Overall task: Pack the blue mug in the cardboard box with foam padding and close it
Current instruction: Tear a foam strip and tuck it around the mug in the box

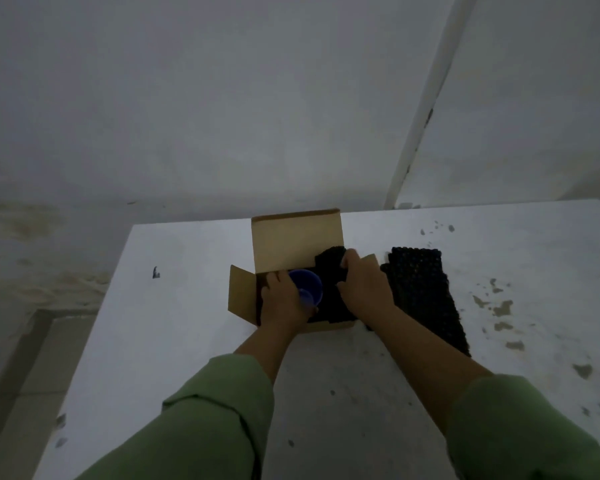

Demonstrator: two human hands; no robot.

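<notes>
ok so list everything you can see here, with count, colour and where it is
brown cardboard box: one, brown, middle of the table, flaps open, back flap standing up
blue mug: one, blue, inside the box, left part, mouth facing the camera
black bumpy foam piece in the box: one, black, right part of the box, beside the mug
black bumpy foam sheet on the table: one, black, lying flat just right of the box
white table: one, white with dark chips and stains, under everything
grey wall: one, grey, behind the table
left hand: one, green sleeve, in the box on the mug
right hand: one, green sleeve, gripping the foam piece in the box
</notes>
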